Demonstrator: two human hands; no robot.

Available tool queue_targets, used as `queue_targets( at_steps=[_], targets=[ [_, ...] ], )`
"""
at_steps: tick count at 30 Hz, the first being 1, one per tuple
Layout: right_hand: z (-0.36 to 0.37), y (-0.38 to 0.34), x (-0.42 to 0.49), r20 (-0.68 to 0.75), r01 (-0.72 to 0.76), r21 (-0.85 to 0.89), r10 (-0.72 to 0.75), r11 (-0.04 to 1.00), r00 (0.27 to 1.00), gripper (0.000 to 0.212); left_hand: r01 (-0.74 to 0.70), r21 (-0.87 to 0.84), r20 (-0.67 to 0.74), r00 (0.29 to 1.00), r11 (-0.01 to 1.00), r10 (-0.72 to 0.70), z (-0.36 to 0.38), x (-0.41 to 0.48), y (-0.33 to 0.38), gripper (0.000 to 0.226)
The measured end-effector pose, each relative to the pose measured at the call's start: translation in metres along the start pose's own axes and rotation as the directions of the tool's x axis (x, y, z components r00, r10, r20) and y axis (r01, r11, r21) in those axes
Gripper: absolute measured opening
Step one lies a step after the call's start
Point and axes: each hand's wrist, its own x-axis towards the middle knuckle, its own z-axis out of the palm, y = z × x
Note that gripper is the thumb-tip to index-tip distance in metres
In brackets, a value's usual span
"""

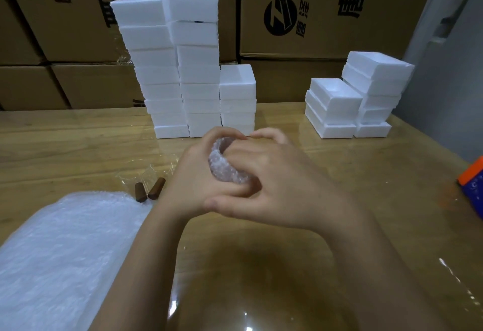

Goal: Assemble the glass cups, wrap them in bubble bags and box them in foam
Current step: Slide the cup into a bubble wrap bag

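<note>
A glass cup wrapped in a bubble bag (224,165) is held over the middle of the table between both hands. My left hand (190,176) grips it from the left and below. My right hand (269,179) covers it from the right, with fingers pressed on the wrap at the cup's mouth. Two clear glass cups (146,171) with brown wooden handles (156,188) lie on the table to the left. A pile of bubble bags (65,252) lies at the near left. Stacks of white foam boxes (180,69) stand behind the hands.
A lower group of open foam boxes (350,98) stands at the back right. Cardboard cartons (313,9) form a wall behind the wooden table (339,174). An orange and blue box (473,184) sits at the right edge.
</note>
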Motion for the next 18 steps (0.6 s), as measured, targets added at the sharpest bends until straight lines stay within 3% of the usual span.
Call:
queue_targets(
  at_steps=[6,11,15,18],
  targets=[
    [0.006,-0.001,0.002,0.019,-0.014,0.109,0.012,0.994,1.000,0.045,0.045,0.002,0.028,0.999,0.999,-0.045,-0.002,0.000,-0.001,0.047],
    [0.005,0.007,0.001,0.059,-0.034,0.220,0.022,0.975,0.998,0.037,0.073,0.032,0.064,0.995,0.997,-0.075,-0.002,0.001,-0.002,0.048],
    [-0.003,0.010,-0.001,-0.120,-0.014,0.380,0.065,0.925,0.991,0.034,0.077,0.064,0.101,0.991,0.995,-0.083,-0.008,0.000,-0.003,0.042],
    [-0.004,0.008,-0.002,-0.088,-0.016,0.425,0.058,0.905,0.994,0.036,0.094,0.068,0.159,0.982,0.993,-0.104,-0.010,0.000,-0.003,0.043]
  ],
)
